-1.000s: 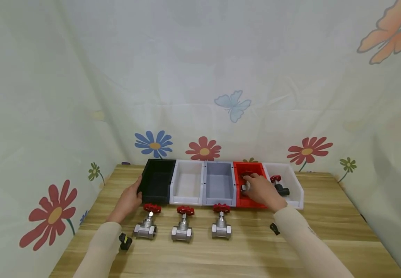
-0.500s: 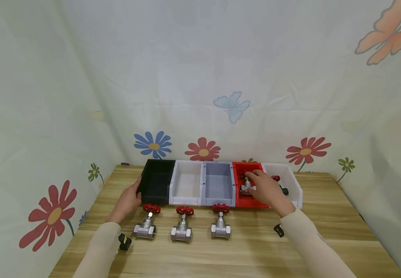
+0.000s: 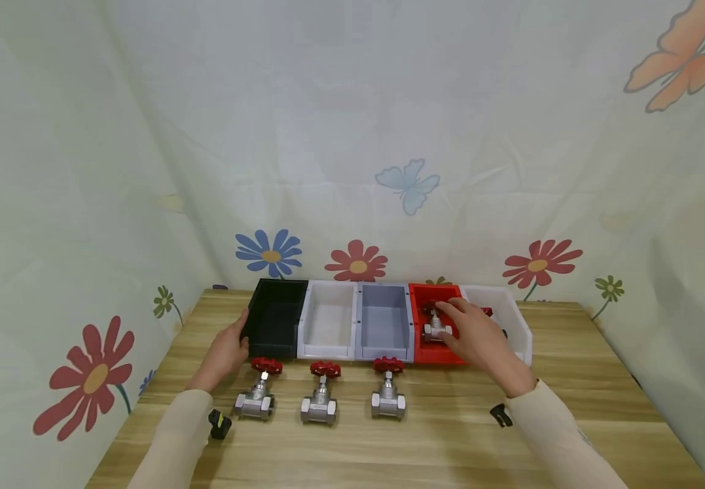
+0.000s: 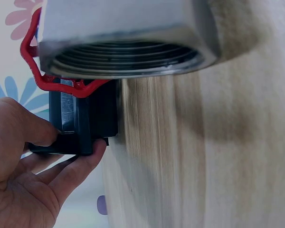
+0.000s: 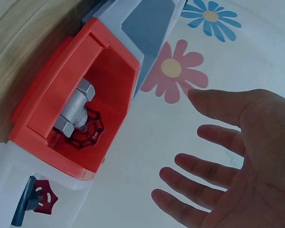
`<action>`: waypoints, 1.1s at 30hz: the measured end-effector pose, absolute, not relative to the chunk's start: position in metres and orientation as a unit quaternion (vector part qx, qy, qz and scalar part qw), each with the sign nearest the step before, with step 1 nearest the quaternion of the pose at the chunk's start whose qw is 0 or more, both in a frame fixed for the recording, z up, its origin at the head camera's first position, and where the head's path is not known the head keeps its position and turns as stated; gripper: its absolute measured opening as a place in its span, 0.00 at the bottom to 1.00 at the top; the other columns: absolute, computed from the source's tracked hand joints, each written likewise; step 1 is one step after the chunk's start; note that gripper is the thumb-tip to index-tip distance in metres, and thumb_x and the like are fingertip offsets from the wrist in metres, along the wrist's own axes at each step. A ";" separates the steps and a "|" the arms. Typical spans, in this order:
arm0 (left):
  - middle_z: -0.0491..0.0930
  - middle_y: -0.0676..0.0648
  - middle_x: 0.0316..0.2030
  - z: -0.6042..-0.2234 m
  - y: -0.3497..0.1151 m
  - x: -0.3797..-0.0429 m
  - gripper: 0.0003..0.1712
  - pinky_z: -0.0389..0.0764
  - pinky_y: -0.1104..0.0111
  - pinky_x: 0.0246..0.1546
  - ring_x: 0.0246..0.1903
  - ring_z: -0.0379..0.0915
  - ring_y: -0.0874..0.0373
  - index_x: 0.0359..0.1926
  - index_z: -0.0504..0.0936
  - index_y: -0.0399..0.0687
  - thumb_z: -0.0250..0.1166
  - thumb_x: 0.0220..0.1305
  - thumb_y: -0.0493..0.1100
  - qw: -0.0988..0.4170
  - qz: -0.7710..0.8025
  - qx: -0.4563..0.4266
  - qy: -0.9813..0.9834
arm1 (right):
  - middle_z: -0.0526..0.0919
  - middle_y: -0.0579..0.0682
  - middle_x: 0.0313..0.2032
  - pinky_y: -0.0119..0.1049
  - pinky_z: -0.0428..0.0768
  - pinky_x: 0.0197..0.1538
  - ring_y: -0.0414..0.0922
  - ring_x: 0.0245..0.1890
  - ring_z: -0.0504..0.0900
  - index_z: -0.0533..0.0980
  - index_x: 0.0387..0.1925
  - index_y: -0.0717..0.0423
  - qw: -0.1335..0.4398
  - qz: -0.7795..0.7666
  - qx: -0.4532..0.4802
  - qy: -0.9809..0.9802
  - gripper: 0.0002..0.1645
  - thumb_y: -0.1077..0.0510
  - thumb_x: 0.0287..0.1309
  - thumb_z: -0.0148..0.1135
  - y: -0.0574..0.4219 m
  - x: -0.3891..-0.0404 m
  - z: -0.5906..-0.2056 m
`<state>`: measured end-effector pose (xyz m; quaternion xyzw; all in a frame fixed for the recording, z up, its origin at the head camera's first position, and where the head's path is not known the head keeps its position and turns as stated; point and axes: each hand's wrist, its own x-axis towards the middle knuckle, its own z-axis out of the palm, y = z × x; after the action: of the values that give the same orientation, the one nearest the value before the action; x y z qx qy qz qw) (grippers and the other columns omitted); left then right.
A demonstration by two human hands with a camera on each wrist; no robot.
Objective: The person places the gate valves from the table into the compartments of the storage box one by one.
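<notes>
My left hand (image 3: 227,350) is at the left wall of the black bin (image 3: 276,319); in the left wrist view its thumb and fingers (image 4: 78,173) pinch the bin's edge. My right hand (image 3: 477,339) hovers over the right side of the red bin (image 3: 441,355), its fingers spread and holding nothing. Inside the red bin lies a steel gate valve (image 3: 436,330) with a red handwheel. The right wrist view shows that gate valve (image 5: 76,110) apart from the straight fingers (image 5: 199,161).
A white bin (image 3: 331,319) and a grey bin (image 3: 385,322) join the black and red ones. The rightmost white bin (image 3: 520,333) holds a dark valve with a red handwheel (image 5: 45,197). Three gate valves stand in front: left (image 3: 256,404), middle (image 3: 319,407), right (image 3: 389,402).
My right hand has let go of the gate valve in the red bin and drawn back to the right, its fingers opening. My left hand has stayed on the black bin.
</notes>
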<state>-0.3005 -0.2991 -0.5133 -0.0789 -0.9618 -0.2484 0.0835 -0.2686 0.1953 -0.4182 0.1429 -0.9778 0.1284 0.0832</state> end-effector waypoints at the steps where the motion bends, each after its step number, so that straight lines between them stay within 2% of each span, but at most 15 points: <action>1: 0.75 0.21 0.49 -0.513 -0.299 -0.301 0.39 0.72 0.60 0.31 0.23 0.66 0.52 0.74 0.51 0.30 0.54 0.64 0.30 0.084 -0.249 -0.079 -0.962 | 0.73 0.61 0.64 0.59 0.78 0.56 0.60 0.61 0.74 0.70 0.67 0.51 0.086 0.130 0.143 -0.977 0.39 0.49 0.55 0.70 0.195 -0.267 -0.418; 3: 0.75 0.21 0.50 -0.512 -0.299 -0.301 0.39 0.73 0.60 0.31 0.24 0.67 0.52 0.74 0.51 0.30 0.54 0.64 0.30 0.084 -0.248 -0.079 -0.962 | 0.73 0.61 0.63 0.59 0.79 0.55 0.60 0.60 0.74 0.70 0.67 0.51 0.092 0.134 0.146 -0.976 0.39 0.49 0.55 0.70 0.196 -0.265 -0.417; 9: 0.67 0.21 0.62 -0.513 -0.299 -0.301 0.39 0.76 0.55 0.39 0.33 0.72 0.48 0.74 0.51 0.30 0.54 0.65 0.31 0.081 -0.247 -0.076 -0.963 | 0.74 0.61 0.61 0.58 0.81 0.53 0.59 0.59 0.75 0.71 0.66 0.52 0.110 0.134 0.156 -0.973 0.39 0.50 0.54 0.71 0.197 -0.257 -0.417; 14: 0.67 0.21 0.62 -0.514 -0.300 -0.301 0.38 0.79 0.49 0.45 0.38 0.76 0.44 0.74 0.51 0.30 0.53 0.65 0.31 0.087 -0.247 -0.076 -0.962 | 0.74 0.59 0.62 0.58 0.80 0.54 0.59 0.59 0.75 0.71 0.67 0.51 0.112 0.137 0.160 -0.971 0.39 0.50 0.54 0.71 0.194 -0.247 -0.416; 17: 0.67 0.22 0.62 -0.515 -0.301 -0.301 0.38 0.77 0.44 0.52 0.47 0.77 0.38 0.74 0.52 0.30 0.53 0.65 0.31 0.091 -0.245 -0.075 -0.962 | 0.75 0.57 0.61 0.57 0.80 0.55 0.58 0.58 0.76 0.70 0.67 0.49 0.112 0.144 0.166 -0.969 0.39 0.50 0.54 0.72 0.190 -0.241 -0.416; 20: 0.66 0.22 0.63 -0.516 -0.301 -0.301 0.38 0.75 0.43 0.54 0.52 0.76 0.35 0.74 0.52 0.31 0.53 0.65 0.31 0.091 -0.245 -0.073 -0.962 | 0.75 0.56 0.60 0.54 0.81 0.53 0.56 0.56 0.78 0.71 0.66 0.49 0.127 0.143 0.179 -0.965 0.39 0.50 0.53 0.73 0.186 -0.236 -0.416; 26: 0.66 0.22 0.63 -0.515 -0.300 -0.301 0.39 0.77 0.44 0.51 0.43 0.77 0.41 0.74 0.52 0.31 0.54 0.65 0.31 0.092 -0.243 -0.077 -0.963 | 0.76 0.55 0.58 0.51 0.83 0.51 0.54 0.54 0.79 0.74 0.64 0.50 0.157 0.139 0.205 -0.956 0.38 0.52 0.50 0.75 0.179 -0.226 -0.418; 33: 0.67 0.23 0.63 -0.515 -0.298 -0.301 0.38 0.77 0.45 0.50 0.41 0.76 0.43 0.74 0.52 0.31 0.53 0.65 0.31 0.092 -0.245 -0.077 -0.962 | 0.77 0.54 0.58 0.51 0.83 0.50 0.54 0.54 0.80 0.75 0.62 0.48 0.166 0.142 0.225 -0.950 0.36 0.51 0.50 0.75 0.170 -0.218 -0.420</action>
<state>-0.3015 -0.2985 -0.5155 -0.0769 -0.9622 -0.2447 0.0916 -0.2180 0.1697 -0.4196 0.2249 -0.9495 0.1425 0.1660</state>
